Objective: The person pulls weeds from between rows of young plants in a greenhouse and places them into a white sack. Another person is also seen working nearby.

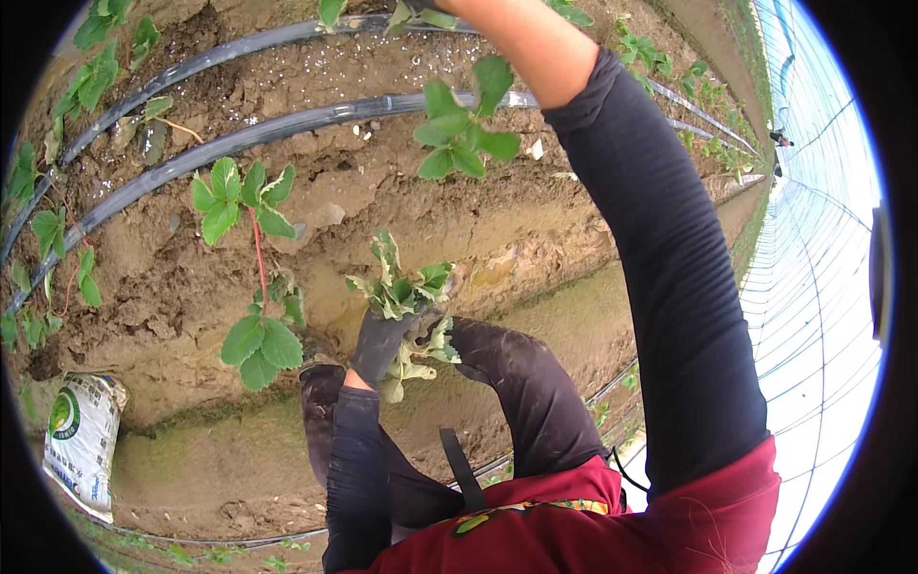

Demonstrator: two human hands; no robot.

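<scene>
My left hand (384, 344), in a dark glove, is closed around a bunch of strawberry leaves (401, 290), some green and some dry and curled. More withered leaves hang beside the wrist. My right hand (428, 6) reaches to the top edge of the picture, where only a bit of its dark glove shows near a leaf (439, 19) by the upper drip hose; its fingers are cut off. Between the arms a green strawberry plant (466, 136) overlaps the lower drip hose (344, 111). Another strawberry plant (240, 197) with a red runner stands to the left.
Two black drip hoses, the upper (251, 46) among white granules, run along the soil bed. A printed white sack (82, 445) lies in the furrow at lower left. My bent knees are beside the bed's edge. A person (782, 139) is far off under the greenhouse frame.
</scene>
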